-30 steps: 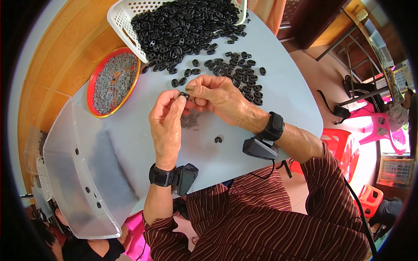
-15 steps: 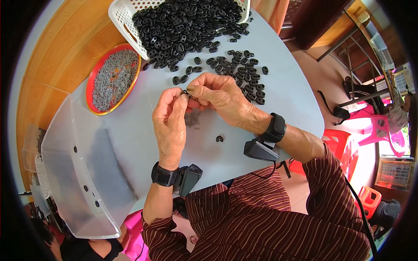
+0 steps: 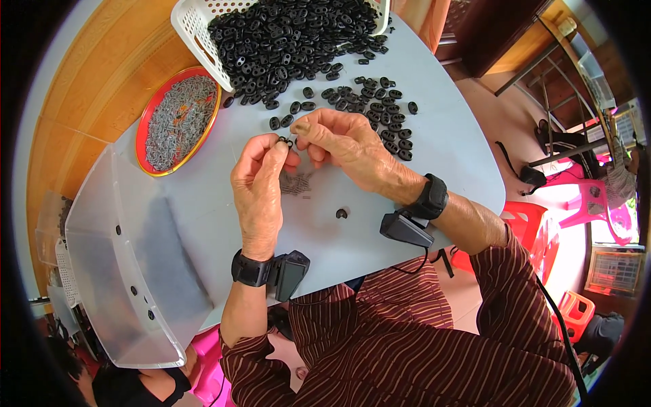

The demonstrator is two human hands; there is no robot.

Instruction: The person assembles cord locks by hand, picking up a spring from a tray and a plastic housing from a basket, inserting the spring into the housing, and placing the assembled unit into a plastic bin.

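Observation:
My left hand (image 3: 258, 193) pinches a small black plastic piece with holes (image 3: 285, 142) between thumb and fingertips; it looks like a cord lock part. Just to the right, my right hand (image 3: 346, 146) is closed in a pinch, slightly apart from that piece; whatever is between its fingertips is too small or hidden to make out. Below the hands lies a little heap of thin grey metal pieces (image 3: 296, 183), possibly springs. Nearer to me sits a single black piece (image 3: 341, 214). Several loose black two-holed oval pieces (image 3: 376, 108) are scattered beyond my right hand.
A white perforated basket (image 3: 193, 34) spills a large pile of black pieces (image 3: 285, 51) onto the grey table (image 3: 447, 136). At the left are a red bowl (image 3: 142, 139) of grey metal pieces and a translucent plastic bin (image 3: 102, 271). Another person (image 3: 135, 390) is at the lower left.
My hands have drawn apart: the left has moved slightly left and down with the black piece, and the right fingertips have lifted away from it.

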